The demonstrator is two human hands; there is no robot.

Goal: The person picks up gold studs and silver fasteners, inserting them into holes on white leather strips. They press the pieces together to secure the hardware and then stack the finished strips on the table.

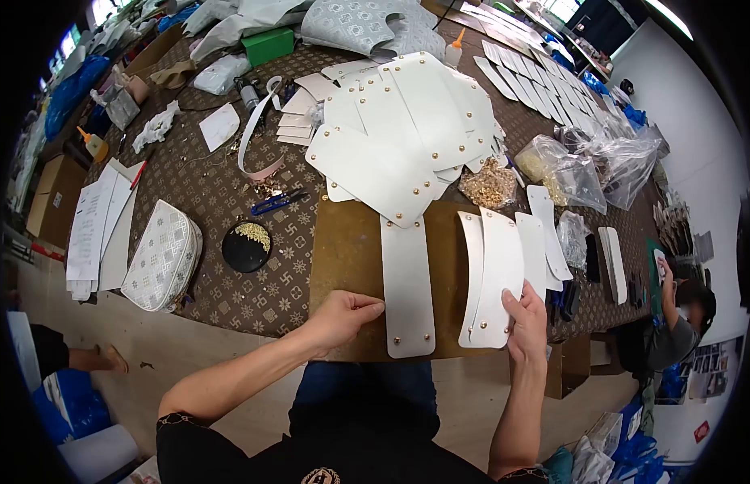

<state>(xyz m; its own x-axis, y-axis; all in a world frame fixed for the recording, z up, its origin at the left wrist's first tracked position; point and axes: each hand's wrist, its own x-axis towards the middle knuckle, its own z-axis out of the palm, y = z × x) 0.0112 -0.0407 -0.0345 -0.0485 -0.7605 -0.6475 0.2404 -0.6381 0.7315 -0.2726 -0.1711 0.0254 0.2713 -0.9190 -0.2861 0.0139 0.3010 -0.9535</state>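
Observation:
A long white leather-like strip (407,282) lies on the brown board (343,250), with two gold rivets at its near end. My left hand (347,321) is closed in a pinch beside the strip's left edge; what its fingertips hold, if anything, is too small to make out. On the right, my right hand (527,323) grips a curved white strip (501,266) by its right edge, thumb on top. Another curved white strip (472,274) lies partly under that one. Beyond the board's middle is a heap of wide white riveted panels (383,161), covering the long strip's far end.
A black dish (244,260) of small gold pieces and blue thread snips (280,202) lie left of the board. Farther left is a patterned white pouch (161,258). A bag of gold rivets (489,185) and clear plastic bags (601,161) lie right. Another person (673,331) sits at the far right.

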